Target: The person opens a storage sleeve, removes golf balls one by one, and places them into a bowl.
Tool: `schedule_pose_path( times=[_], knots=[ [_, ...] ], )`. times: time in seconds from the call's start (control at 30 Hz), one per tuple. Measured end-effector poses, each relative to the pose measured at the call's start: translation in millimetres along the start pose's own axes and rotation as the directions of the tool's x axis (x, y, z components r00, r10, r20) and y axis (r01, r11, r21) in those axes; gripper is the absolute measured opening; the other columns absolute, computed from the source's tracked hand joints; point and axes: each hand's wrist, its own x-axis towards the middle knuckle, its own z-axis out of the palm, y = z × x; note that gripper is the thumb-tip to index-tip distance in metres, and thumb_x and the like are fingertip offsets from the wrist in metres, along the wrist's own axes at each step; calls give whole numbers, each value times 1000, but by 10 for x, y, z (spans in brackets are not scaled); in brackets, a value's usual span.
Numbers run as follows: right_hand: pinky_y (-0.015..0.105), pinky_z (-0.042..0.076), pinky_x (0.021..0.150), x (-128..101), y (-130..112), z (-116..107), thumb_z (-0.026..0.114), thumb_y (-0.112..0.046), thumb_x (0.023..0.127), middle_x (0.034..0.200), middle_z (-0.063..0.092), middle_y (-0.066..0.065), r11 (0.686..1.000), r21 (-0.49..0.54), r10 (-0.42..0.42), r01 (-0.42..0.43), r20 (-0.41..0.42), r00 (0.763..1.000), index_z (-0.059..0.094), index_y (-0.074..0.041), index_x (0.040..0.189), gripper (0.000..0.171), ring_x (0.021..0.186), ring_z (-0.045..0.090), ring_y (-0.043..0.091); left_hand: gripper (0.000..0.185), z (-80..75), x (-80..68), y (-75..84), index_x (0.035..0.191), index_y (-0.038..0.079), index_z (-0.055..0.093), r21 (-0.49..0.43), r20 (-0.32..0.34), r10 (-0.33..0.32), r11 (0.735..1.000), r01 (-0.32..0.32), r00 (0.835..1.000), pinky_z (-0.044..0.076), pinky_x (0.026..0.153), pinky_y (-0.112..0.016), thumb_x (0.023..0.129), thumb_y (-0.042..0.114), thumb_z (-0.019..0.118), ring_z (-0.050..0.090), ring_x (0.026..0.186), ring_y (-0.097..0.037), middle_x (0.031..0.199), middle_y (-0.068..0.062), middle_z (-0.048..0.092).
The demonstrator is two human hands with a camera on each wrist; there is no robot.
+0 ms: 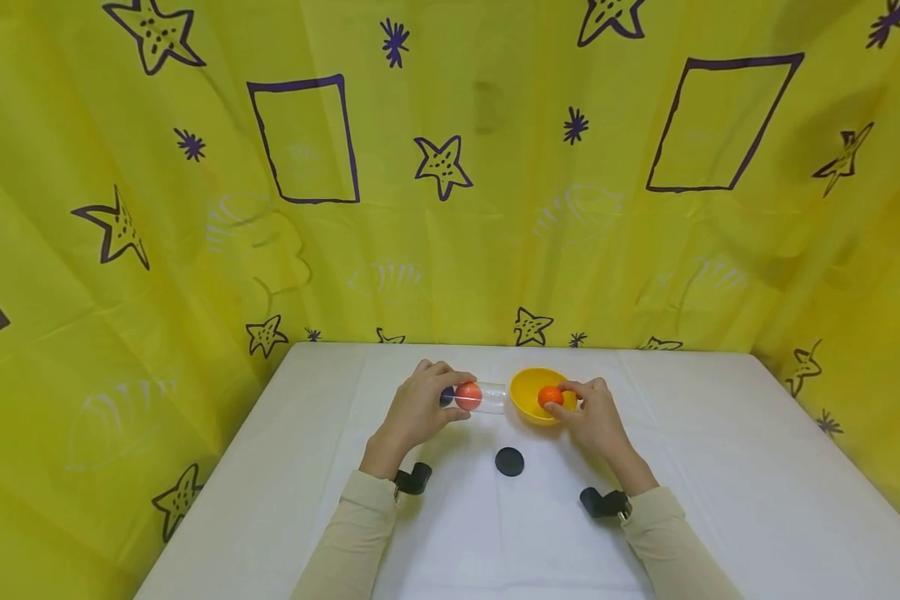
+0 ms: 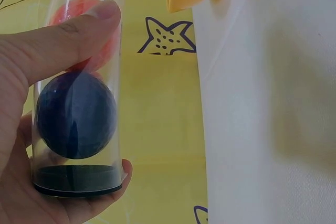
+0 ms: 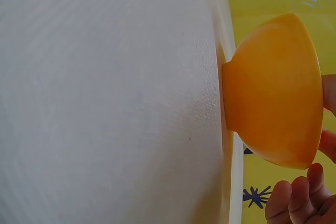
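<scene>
My left hand (image 1: 420, 404) grips a clear plastic tube (image 1: 487, 397) lying sideways over the white table (image 1: 720, 467). Inside it sit a dark blue ball (image 2: 76, 115) and a red ball (image 1: 468, 395), above a black end cap (image 2: 77, 179). My thumb (image 2: 63, 40) presses the tube's wall. The tube's open end points at a yellow bowl (image 1: 527, 392). My right hand (image 1: 588, 412) pinches an orange ball (image 1: 550, 396) at the bowl's rim. In the right wrist view the bowl (image 3: 273, 93) shows from outside with my fingertips (image 3: 294, 198) beside it.
A black round lid (image 1: 509, 461) lies on the table in front of the bowl, between my forearms. A yellow curtain with purple stars and rectangles (image 1: 450, 167) closes in the back and both sides.
</scene>
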Motion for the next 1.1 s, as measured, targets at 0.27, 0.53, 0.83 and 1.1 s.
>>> schedule_pose_path(
  times=[0.27, 0.53, 0.83, 1.1],
  knots=[
    [32, 39, 72, 1, -6, -5, 68, -23, 98, 105, 43, 16, 999, -18, -34, 33, -15, 999, 69, -5, 115, 25, 96, 43, 28, 48, 1, -2, -1, 123, 25, 73, 15, 0, -4, 1000, 4, 1000, 50, 83, -32, 78, 26, 90, 51, 101, -18, 110, -1, 69],
    [32, 40, 74, -8, -35, -65, 64, -26, 101, 109, 44, 17, 1000, -12, -2, 2, -5, 1000, 68, -7, 118, 26, 100, 44, 30, 48, 1, 0, 2, 124, 25, 73, 10, 1, -6, 1000, 6, 1000, 50, 84, -32, 78, 26, 90, 51, 101, -17, 110, -1, 69],
    [31, 40, 70, -4, -92, -147, 65, -23, 100, 101, 48, 16, 998, 1, -60, 60, -36, 998, 69, -3, 115, 25, 92, 45, 28, 48, 5, 3, 1, 123, 24, 73, 17, -9, 1, 1000, 0, 1000, 50, 84, -32, 78, 27, 90, 51, 100, -17, 109, 0, 69],
    [21, 46, 67, -43, -165, -172, 65, -22, 101, 97, 57, 12, 995, 68, -78, 78, -7, 997, 67, -5, 116, 23, 90, 51, 25, 49, -16, 1, 18, 124, 23, 73, 13, -17, 4, 1000, -4, 1000, 50, 84, -33, 78, 25, 90, 52, 102, -18, 110, 0, 70]
  ],
)
